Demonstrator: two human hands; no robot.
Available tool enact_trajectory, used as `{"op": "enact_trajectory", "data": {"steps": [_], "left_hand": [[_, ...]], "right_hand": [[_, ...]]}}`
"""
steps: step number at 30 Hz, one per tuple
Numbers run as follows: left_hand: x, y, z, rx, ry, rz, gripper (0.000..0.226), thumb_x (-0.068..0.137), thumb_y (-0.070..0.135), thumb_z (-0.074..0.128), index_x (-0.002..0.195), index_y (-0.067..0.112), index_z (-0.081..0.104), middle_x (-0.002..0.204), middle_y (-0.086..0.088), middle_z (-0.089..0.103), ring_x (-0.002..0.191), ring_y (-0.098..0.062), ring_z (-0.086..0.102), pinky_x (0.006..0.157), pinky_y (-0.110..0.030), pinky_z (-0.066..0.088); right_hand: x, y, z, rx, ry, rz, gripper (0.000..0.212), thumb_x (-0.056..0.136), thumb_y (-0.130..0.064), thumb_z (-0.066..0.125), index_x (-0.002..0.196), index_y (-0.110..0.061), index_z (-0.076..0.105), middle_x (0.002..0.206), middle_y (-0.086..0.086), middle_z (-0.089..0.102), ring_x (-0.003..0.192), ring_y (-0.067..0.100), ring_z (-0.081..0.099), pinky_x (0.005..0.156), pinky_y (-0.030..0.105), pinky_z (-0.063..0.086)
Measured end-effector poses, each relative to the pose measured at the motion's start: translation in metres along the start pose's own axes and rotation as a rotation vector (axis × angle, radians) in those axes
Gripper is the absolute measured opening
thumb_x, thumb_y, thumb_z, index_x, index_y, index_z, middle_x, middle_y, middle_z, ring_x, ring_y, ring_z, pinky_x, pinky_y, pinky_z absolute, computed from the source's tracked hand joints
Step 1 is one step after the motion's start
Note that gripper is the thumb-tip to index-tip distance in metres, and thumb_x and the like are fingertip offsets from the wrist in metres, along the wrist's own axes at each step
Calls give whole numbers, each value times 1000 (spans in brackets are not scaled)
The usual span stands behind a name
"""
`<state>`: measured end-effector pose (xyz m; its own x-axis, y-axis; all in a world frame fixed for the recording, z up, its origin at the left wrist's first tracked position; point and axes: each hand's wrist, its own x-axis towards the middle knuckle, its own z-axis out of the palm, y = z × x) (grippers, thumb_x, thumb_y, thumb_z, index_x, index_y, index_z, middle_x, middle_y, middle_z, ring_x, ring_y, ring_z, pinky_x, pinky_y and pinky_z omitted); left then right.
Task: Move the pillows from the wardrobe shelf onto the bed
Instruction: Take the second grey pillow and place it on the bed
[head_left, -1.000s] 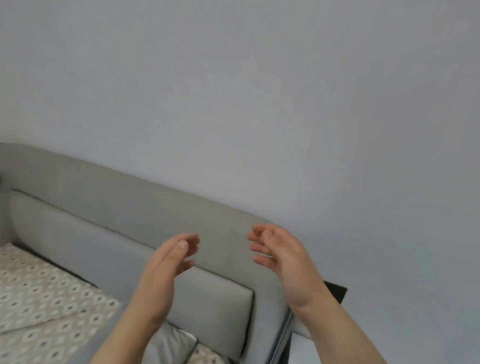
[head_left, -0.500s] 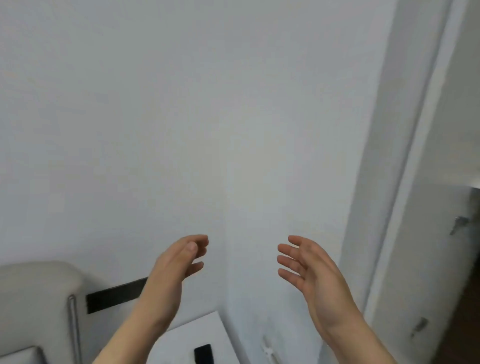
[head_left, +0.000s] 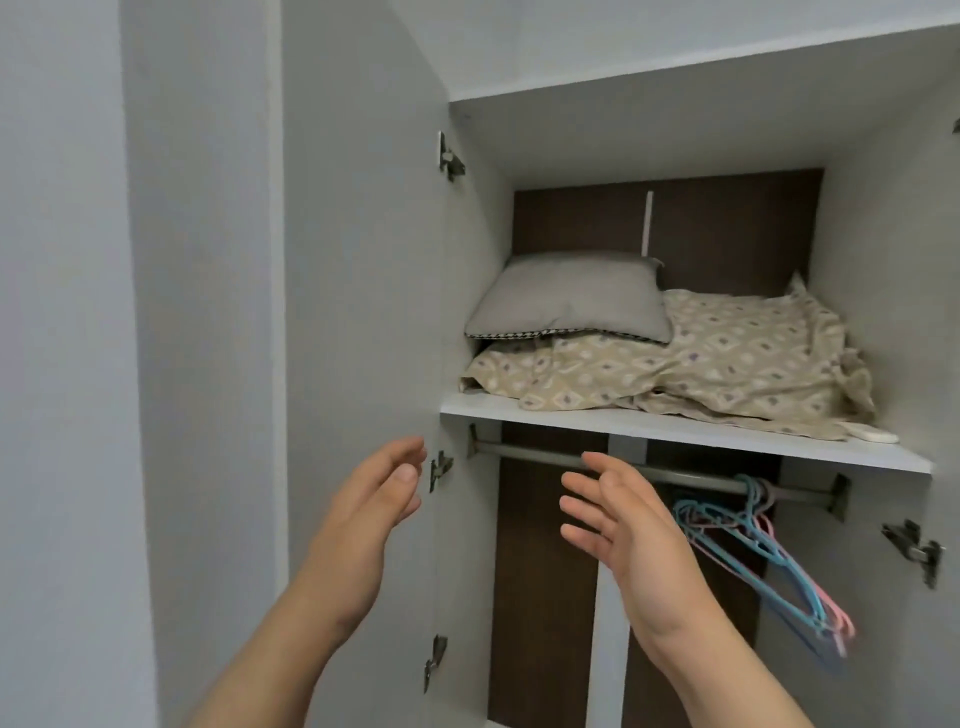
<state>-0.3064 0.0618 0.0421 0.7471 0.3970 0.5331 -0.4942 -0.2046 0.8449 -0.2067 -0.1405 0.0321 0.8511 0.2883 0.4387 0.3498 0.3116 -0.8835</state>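
Observation:
A grey pillow (head_left: 569, 299) lies at the left of the white wardrobe shelf (head_left: 675, 428), resting on a beige patterned pillow (head_left: 727, 358) that spreads across the shelf to the right. My left hand (head_left: 371, 506) and my right hand (head_left: 618, 519) are raised below the shelf's front edge, palms facing each other, fingers apart and holding nothing. Neither hand touches a pillow. The bed is out of view.
The open wardrobe door (head_left: 363, 312) stands at the left with hinges on its edge. Under the shelf runs a metal rail (head_left: 675, 475) carrying blue and pink hangers (head_left: 769, 551). A small white object (head_left: 872, 433) lies at the shelf's right front.
My view has swung right from the bed's headboard, past the bare wall, to the open wardrobe. Both hands stay raised and empty in front of me.

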Motion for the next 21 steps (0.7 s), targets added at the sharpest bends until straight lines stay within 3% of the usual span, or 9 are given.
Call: {"op": "enact_trajectory", "data": {"steps": [5, 10, 15, 18, 21], "left_hand": [[75, -23, 53, -67, -66, 69, 28, 90, 35, 59, 118, 34, 58, 128, 13, 59, 121, -4, 53, 107, -33, 39], [161, -49, 81, -63, -9, 138, 30, 95, 26, 53, 123, 34, 54, 122, 22, 55, 115, 4, 50, 86, -12, 38], [245, -79, 113, -2, 71, 170, 54, 84, 45, 56, 134, 28, 50, 128, 15, 51, 122, -7, 47, 96, -25, 35], [290, -93, 140, 4, 94, 149, 66, 75, 52, 51, 136, 27, 48, 137, 10, 50, 128, -11, 44, 106, -34, 34], [337, -108, 167, 108, 107, 178, 68, 80, 51, 51, 141, 24, 41, 146, 2, 43, 131, -15, 40, 107, -38, 34]], "right_hand": [[52, 8, -34, -55, 139, -43, 22, 94, -36, 51, 114, -38, 60, 117, -2, 68, 106, 12, 66, 84, 32, 53], [117, 14, -43, -133, 218, -102, 23, 94, -34, 53, 114, -45, 57, 118, -4, 62, 105, 9, 64, 89, 34, 52], [181, 18, -58, -197, 277, -161, 38, 86, -38, 61, 122, -41, 52, 121, -8, 58, 112, 6, 57, 80, 23, 50], [225, 18, -76, -275, 299, -175, 35, 94, -32, 53, 127, -40, 47, 127, -6, 54, 115, 8, 55, 90, 28, 48], [277, 11, -98, -372, 332, -196, 41, 91, -38, 55, 130, -37, 45, 132, 0, 52, 117, 15, 53, 99, 40, 45]]}}
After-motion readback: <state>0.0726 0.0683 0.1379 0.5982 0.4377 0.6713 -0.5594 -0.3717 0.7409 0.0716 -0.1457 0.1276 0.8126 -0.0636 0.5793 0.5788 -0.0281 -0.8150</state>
